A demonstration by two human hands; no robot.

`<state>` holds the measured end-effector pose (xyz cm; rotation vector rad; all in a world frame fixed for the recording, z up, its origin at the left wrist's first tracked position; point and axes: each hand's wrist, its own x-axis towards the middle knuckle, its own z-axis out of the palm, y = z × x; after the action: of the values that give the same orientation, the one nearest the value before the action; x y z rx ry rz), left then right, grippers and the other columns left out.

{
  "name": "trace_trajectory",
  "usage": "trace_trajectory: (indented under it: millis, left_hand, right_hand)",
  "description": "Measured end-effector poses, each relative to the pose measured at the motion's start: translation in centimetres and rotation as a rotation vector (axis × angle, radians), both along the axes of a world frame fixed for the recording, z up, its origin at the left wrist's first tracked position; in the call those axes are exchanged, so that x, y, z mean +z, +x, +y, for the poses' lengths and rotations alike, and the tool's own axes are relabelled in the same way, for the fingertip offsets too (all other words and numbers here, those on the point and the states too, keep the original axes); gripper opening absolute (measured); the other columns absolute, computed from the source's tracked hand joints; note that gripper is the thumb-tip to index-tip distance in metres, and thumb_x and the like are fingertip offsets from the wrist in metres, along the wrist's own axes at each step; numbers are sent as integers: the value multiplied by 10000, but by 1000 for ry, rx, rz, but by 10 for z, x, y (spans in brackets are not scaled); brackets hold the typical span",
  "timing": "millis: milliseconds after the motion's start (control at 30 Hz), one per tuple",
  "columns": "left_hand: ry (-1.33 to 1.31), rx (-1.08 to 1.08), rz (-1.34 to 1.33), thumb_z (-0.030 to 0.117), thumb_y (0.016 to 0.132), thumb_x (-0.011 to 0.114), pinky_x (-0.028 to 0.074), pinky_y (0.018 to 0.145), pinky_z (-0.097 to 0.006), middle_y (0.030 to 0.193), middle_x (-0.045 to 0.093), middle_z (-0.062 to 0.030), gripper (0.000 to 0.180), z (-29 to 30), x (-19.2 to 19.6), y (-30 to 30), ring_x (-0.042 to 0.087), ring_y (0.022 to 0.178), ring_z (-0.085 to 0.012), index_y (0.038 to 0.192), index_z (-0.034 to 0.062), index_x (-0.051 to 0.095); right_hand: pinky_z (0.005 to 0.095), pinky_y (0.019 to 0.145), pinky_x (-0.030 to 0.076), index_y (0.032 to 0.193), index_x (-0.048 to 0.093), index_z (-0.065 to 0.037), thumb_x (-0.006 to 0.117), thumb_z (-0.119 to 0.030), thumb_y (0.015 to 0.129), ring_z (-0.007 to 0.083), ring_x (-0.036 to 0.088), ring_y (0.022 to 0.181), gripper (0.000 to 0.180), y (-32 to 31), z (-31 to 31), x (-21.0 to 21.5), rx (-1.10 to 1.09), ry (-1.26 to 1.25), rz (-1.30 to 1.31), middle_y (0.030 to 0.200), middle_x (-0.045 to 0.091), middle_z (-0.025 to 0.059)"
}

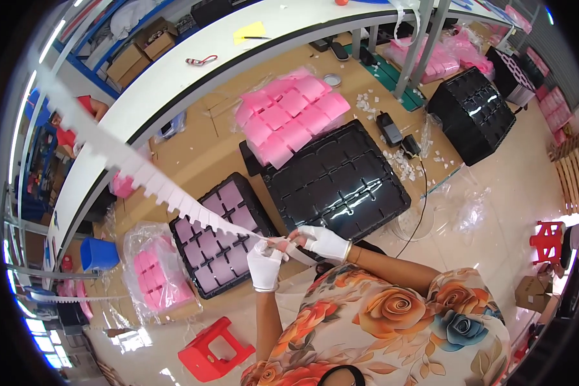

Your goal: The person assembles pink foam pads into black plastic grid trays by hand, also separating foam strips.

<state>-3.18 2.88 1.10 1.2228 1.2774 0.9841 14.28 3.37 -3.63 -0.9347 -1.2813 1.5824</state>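
Observation:
A long white strip [154,172] with notched tabs along one edge hangs down from the upper left to my hands. My left hand [265,265], in a white glove with bare fingertips, is closed on the strip's lower end. Beside it my right hand [323,243], gloved alike, pinches the same strip with thumb and fingers, nearly touching the left. A short end of the strip shows below the fingers. Just beyond my hands lie a black tray [207,293] filled with lilac pieces [217,256] and a larger black compartment tray [337,186].
Pink moulded pieces [296,109] rest on the larger tray's far edge. A bagged pink stack [157,276] and a blue bin [99,253] are at left. A black charger [388,128] lies among white scraps. A red stool [215,350] stands below; another person [77,125] is far left.

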Motion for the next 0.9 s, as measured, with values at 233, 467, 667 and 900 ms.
trace_trajectory:
  millis: [233, 467, 667, 900]
  left_hand:
    - [-67, 219, -81, 54, 813, 637, 375, 406, -195, 675, 622, -52, 135, -7, 5, 21, 565, 496, -94, 918, -30, 622]
    - [-140, 366, -119, 128, 824, 639, 312, 382, -190, 652, 597, -52, 134, -28, -9, 20, 517, 443, -97, 853, 6, 591]
    - [-185, 386, -87, 65, 779, 682, 396, 467, -218, 708, 633, -68, 126, -57, -4, 6, 517, 500, -87, 807, -35, 611]
    - [-228, 337, -69, 67, 767, 692, 411, 491, -220, 697, 627, -56, 129, -69, -12, 7, 533, 559, -79, 801, -24, 608]
  right_hand:
    - [247, 670, 471, 919, 622, -66, 643, -187, 788, 93, 598, 751, 180, 6, -2, 44, -157, 3, -395, 811, 648, 55]
    - [319, 694, 465, 785, 578, -42, 627, -86, 747, 268, 579, 763, 76, 7, -5, 54, -211, 393, -541, 805, 585, 94]
    - [386, 686, 450, 660, 599, -64, 620, -97, 700, 280, 558, 779, 56, 40, 32, 33, 171, 586, -932, 797, 577, 89]
    - [368, 649, 444, 605, 564, -93, 599, -99, 690, 262, 557, 752, 92, 34, 35, 0, 246, 763, -1185, 748, 559, 75]
